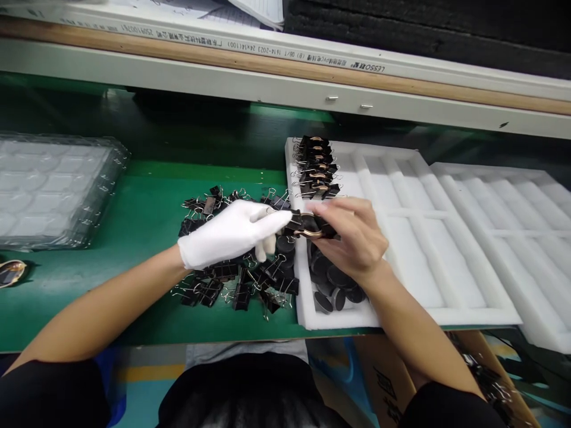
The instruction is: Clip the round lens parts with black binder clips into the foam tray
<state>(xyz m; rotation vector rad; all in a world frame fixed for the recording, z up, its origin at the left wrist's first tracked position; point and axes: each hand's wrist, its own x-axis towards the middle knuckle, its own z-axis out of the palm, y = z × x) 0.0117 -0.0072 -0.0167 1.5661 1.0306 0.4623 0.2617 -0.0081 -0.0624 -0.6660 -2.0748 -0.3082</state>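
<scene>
**A gold-edged piece (312, 234) held by two hands above a foam tray (419, 261)**

The gold-edged piece lies over the left part of the white foam tray, gripped at both ends. The left hand (232, 230), in a white glove, pinches its left end between thumb and fingers, where a black binder clip (293, 221) sits. The right hand (357, 238), bare, is curled around the right end; its fingers partly hide the dark parts there. Both hands are thus grasping the same piece.

At the far left corner of the tray, a column of clipped pieces (317, 169) is ranged one behind another (their gold edges show between black clips with wire handles). In the tray's near left compartment, partly beneath the right hand, dark round discs (336, 276) lie loosely heaped. The compartments farther right within the tray show bare white foam. Immediately left of the tray, a loose pile of binder clips (241, 288) is spread on the green work surface (151, 208), with the left hand above it. Well to the left of the tray stand stacked clear plastic trays (53, 190), and in front of these lies a small gold-rimmed item (12, 273), cut off by the picture's edge. Just right of the tray is a second foam tray (513, 208), similarly divided.
</scene>
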